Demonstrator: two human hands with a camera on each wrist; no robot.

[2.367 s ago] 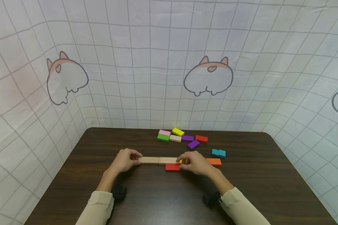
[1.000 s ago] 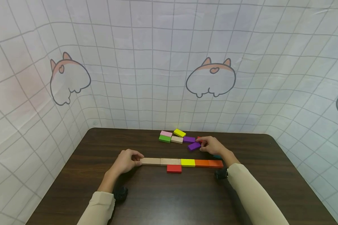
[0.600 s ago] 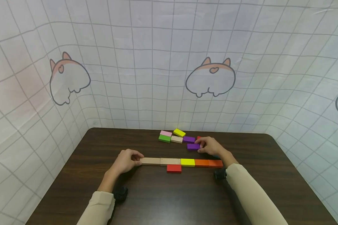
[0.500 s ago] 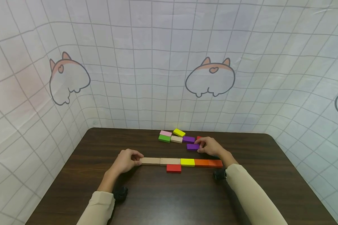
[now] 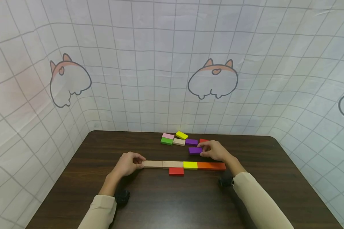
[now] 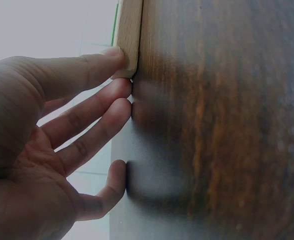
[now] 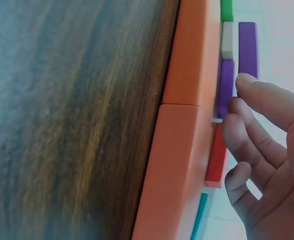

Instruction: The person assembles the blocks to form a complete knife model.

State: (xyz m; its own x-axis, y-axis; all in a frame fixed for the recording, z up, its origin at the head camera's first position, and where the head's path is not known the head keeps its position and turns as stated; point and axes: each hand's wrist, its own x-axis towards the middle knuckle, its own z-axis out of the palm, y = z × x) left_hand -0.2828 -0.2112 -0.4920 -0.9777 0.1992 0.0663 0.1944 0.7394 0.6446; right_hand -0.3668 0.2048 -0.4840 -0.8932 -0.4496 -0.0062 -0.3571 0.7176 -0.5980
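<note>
In the head view my left hand [image 5: 128, 163] holds the left end of a natural wooden block [image 5: 152, 164], its thumb on the side in the left wrist view. That block starts a straight row with a second wooden block [image 5: 173, 164], a yellow block [image 5: 190, 165] and two orange blocks [image 7: 187, 55]. My right hand [image 5: 216, 151] pinches the right end of a purple block [image 5: 195, 150] between thumb and fingers, just behind the row. The right wrist view shows this purple block raised over the others.
A red block [image 5: 176, 171] lies against the row's near side. Behind are pink [image 5: 168, 135], green [image 5: 167, 141], yellow [image 5: 182, 135], wooden [image 5: 179, 142], purple [image 5: 191, 142] and red [image 5: 204, 140] blocks. A teal block [image 7: 199, 215] is hidden by my right hand in the head view.
My right hand has left the yellow block in the row and reached back to the purple block. It has turned that block parallel to the row and brought it slightly nearer. My left hand stays.
</note>
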